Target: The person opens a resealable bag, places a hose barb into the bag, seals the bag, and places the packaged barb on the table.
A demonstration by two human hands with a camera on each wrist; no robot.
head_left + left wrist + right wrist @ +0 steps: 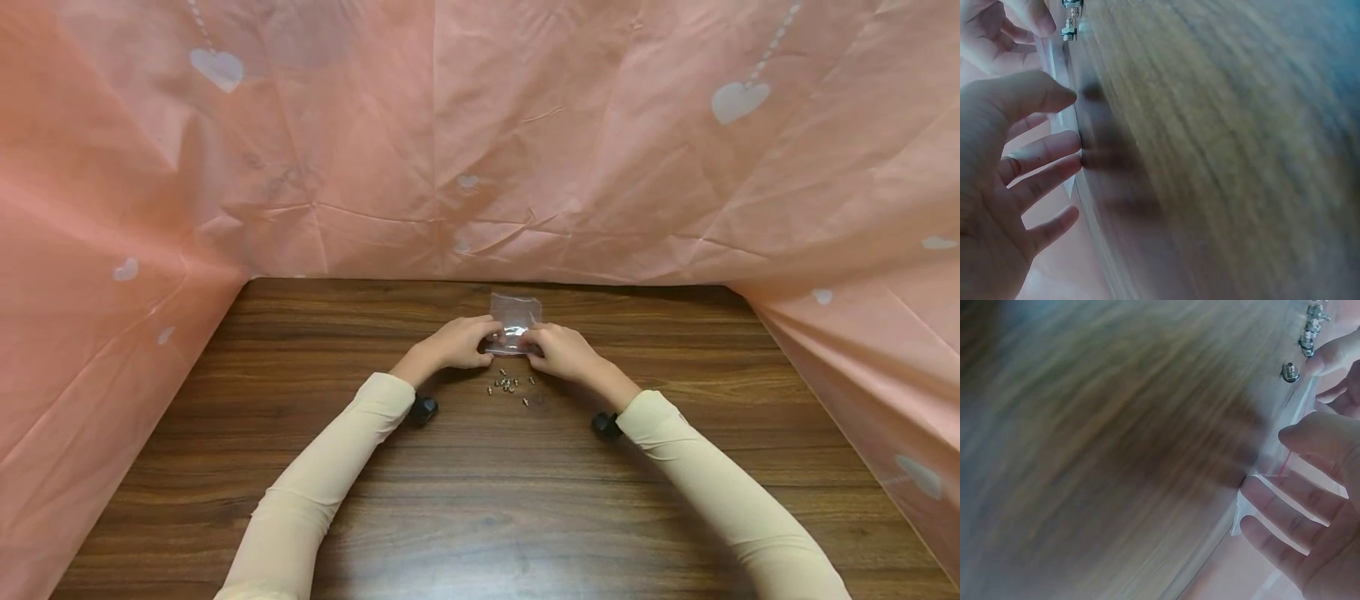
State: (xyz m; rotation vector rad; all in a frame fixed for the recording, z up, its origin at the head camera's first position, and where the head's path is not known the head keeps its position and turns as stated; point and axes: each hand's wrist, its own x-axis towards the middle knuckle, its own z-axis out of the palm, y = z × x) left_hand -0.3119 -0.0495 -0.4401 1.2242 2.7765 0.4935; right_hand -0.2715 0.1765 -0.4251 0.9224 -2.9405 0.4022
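Note:
A clear plastic zip bag (516, 310) lies on the table with its near edge toward me. My left hand (461, 342) holds the bag's left side, thumb at the near edge and the other fingers spread. On the opposite side my right hand (564, 350) grips the bag between thumb and forefinger; a red line on the bag (1285, 464) shows there in the right wrist view. Several small silvery, screw-like metal pieces (506, 384) are scattered just in front of the bag, between the two hands and touched by neither. Their exact kind is too small to tell.
The dark wooden table (480, 483) spreads out toward me and to both sides. Pink cloth (480, 150) with white hearts hangs behind it and along its left and right edges. Black wrist cameras (423, 410) sit under both wrists.

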